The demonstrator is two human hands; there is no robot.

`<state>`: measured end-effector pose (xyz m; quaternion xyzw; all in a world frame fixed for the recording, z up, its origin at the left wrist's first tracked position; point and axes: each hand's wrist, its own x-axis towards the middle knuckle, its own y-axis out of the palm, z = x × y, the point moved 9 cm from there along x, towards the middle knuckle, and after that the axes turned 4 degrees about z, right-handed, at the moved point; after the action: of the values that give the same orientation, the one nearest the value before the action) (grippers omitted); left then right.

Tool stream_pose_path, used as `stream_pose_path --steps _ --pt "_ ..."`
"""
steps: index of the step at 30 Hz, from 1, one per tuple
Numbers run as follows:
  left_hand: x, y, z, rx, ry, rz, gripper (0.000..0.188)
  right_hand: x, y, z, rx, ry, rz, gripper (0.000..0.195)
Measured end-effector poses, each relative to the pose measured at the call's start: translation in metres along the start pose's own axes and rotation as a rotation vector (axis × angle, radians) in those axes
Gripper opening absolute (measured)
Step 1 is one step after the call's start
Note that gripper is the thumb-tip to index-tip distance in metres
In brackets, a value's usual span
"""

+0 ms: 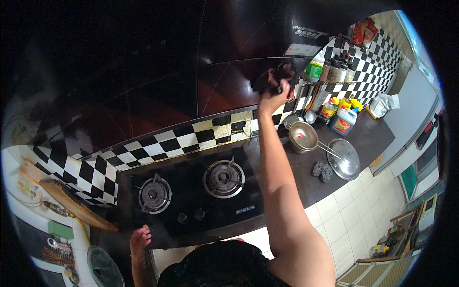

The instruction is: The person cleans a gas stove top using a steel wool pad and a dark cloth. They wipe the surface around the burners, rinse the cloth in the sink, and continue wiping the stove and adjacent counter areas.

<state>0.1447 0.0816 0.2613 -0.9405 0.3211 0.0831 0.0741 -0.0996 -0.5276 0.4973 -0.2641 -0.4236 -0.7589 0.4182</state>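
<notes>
My right hand (275, 94) is raised against the glossy dark range hood (222, 84), gripping a dark, crumpled cloth (281, 76). Its arm stretches up across the right side of the black glass gas stove (186, 201). My left hand (140, 239) is low, by the stove's front left corner, with its fingers curled; whether anything is inside them is unclear. Two burners show on the stove, a left burner (155, 194) and a right burner (224, 178), both without pots.
Right of my arm are a metal strainer over a bowl (303, 136), a steel lid (343, 159), a steel-wool scourer (322, 171) and several sauce bottles (343, 120). A wire rack holds spice jars (337, 70). A wooden cutting board (77, 204) leans at left.
</notes>
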Motion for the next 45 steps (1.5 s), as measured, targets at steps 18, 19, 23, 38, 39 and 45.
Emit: stream_pose_path --steps 18,19,23,38,39,45 --pt "0.01 0.006 -0.026 0.007 0.098 -0.001 0.03 -0.275 0.191 0.313 0.234 -1.069 1.045 0.011" --pt "0.004 -0.008 -0.021 0.008 0.089 -0.03 0.03 -0.275 0.187 0.305 0.253 -1.098 1.097 0.011" --pt "-0.032 -0.067 0.021 0.03 -0.038 -0.155 0.028 -0.212 0.16 0.194 -0.247 -0.021 1.877 0.039" --pt "-0.021 -0.088 0.056 -0.245 0.032 -0.135 0.024 -0.27 0.222 0.364 0.197 -0.773 0.726 0.015" --pt "-0.02 -0.089 0.053 -0.249 0.03 -0.143 0.024 -0.307 0.239 0.399 0.235 -0.952 0.734 0.017" --pt "-0.02 -0.102 0.056 -0.332 0.019 -0.165 0.024 -0.448 0.32 0.55 0.398 -1.188 1.102 0.019"
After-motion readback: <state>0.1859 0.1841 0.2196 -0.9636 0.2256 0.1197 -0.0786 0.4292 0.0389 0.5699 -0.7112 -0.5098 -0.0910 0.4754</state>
